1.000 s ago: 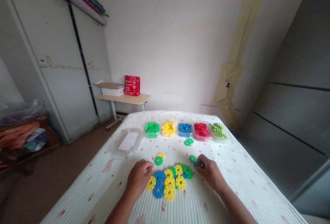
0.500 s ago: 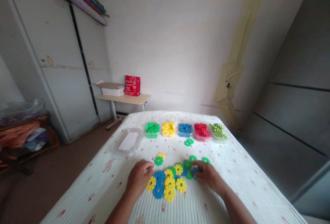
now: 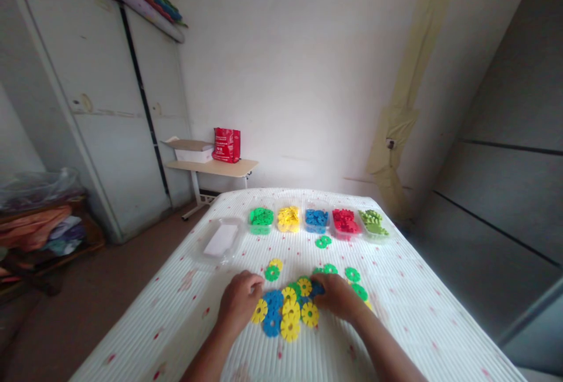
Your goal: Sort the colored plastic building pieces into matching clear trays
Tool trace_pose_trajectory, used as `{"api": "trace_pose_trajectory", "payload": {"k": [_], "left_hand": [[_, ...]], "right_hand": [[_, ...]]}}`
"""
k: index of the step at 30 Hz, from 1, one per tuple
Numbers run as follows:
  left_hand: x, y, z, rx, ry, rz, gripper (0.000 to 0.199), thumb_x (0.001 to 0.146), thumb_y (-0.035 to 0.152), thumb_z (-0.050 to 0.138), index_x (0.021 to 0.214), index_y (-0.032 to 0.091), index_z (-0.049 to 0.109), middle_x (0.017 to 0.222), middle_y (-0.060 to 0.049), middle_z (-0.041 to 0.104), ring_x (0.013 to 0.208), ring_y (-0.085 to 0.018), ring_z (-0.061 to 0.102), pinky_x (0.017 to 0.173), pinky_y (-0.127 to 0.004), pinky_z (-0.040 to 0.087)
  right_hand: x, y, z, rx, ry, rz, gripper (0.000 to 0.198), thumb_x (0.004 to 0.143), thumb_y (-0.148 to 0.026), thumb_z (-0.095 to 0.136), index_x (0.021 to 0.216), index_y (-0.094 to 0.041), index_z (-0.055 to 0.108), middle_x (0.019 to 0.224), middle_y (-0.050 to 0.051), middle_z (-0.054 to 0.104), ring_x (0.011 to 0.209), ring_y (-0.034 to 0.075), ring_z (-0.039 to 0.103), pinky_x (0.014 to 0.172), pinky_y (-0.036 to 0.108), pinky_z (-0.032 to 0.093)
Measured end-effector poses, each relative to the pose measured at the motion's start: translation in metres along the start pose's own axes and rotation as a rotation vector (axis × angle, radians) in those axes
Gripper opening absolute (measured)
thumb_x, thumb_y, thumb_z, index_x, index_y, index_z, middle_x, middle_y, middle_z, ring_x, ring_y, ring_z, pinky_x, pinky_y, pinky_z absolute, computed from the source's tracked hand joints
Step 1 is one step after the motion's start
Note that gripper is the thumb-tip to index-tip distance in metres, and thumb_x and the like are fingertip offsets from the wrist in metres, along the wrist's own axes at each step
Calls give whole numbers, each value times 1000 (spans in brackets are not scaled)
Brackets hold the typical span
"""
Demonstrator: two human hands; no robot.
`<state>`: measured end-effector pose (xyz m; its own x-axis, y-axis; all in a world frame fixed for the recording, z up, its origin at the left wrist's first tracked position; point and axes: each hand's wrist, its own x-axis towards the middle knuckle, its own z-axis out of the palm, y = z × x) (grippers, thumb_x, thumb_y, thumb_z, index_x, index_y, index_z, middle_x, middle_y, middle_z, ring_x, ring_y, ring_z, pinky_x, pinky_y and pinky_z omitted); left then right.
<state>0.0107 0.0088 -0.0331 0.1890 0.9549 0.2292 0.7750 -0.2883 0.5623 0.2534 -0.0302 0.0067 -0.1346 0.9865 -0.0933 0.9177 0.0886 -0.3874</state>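
Notched plastic building discs in yellow, blue and green lie in an overlapping cluster on the table. My left hand (image 3: 240,300) rests at the cluster's left edge, fingers curled in, beside a yellow disc (image 3: 259,311) and the blue discs (image 3: 272,324). Whether anything is in its fingers is hidden. On the right side, my right hand (image 3: 336,295) reaches over the cluster with its fingers closed on a blue disc (image 3: 316,290), partly covered by them. Overlapping yellow discs (image 3: 290,329) run down the middle, with another yellow disc (image 3: 310,314) to their right.
Clear tubs hold green discs (image 3: 261,217), yellow discs (image 3: 288,218), blue discs (image 3: 316,220), red pieces (image 3: 345,222) and light green pieces (image 3: 373,222). A clear tray (image 3: 240,240) stands left. Loose green discs (image 3: 352,274) lie right of the cluster, others (image 3: 323,242) farther back.
My right hand has moved left, towards the middle of the cluster, uncovering a green and a yellow disc on the right. My left hand has stayed in place.
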Motion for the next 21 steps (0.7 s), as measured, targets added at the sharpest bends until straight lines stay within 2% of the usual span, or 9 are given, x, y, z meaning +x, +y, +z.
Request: {"api": "trace_pose_trajectory", "payload": {"k": [4, 7, 11, 15, 19, 21], "left_hand": [[0, 1, -1, 20, -4, -4, 20, 77, 15, 49, 80, 19, 68, 83, -3, 65, 83, -14, 57, 78, -23, 39], [0, 2, -2, 29, -9, -3, 20, 78, 15, 49, 81, 19, 68, 83, -3, 65, 84, -14, 57, 79, -24, 39], [0, 2, -3, 28, -13, -10, 20, 77, 15, 49, 80, 19, 68, 84, -3, 66, 84, -14, 57, 79, -24, 39], [-1, 3, -3, 18, 2, -9, 19, 77, 14, 49, 79, 19, 68, 83, -3, 66, 84, -14, 57, 78, -23, 39], [-1, 3, -3, 14, -7, -10, 19, 77, 14, 50, 80, 18, 68, 83, -3, 66, 84, -14, 57, 78, -23, 39], [-1, 2, -2, 13, -9, -11, 19, 77, 15, 50, 80, 18, 68, 84, -3, 66, 84, -14, 57, 78, -23, 39]], "right_hand": [[2, -5, 0, -80, 11, 118, 41, 61, -21, 59, 102, -19, 60, 95, 9, 67, 86, 22, 61, 64, 26, 36], [2, -6, 1, -71, 49, 136, 38, 59, -23, 62, 97, -18, 59, 90, 9, 67, 81, 21, 60, 58, 25, 32], [5, -6, 2, -53, 98, 155, 22, 58, -22, 63, 79, -17, 60, 79, 6, 65, 72, 17, 57, 54, 23, 27], [8, -2, -2, 144, 124, 126, 9, 59, -14, 59, 67, -16, 56, 65, 0, 60, 59, 11, 53, 49, 20, 27], [15, 5, -16, 383, -4, 151, 13, 60, -10, 59, 72, -15, 56, 52, -6, 51, 39, 6, 45, 40, 18, 28], [23, 9, -27, 407, -41, 171, 12, 62, -10, 63, 73, -14, 58, 52, -6, 52, 39, 7, 47, 39, 19, 33]]}}
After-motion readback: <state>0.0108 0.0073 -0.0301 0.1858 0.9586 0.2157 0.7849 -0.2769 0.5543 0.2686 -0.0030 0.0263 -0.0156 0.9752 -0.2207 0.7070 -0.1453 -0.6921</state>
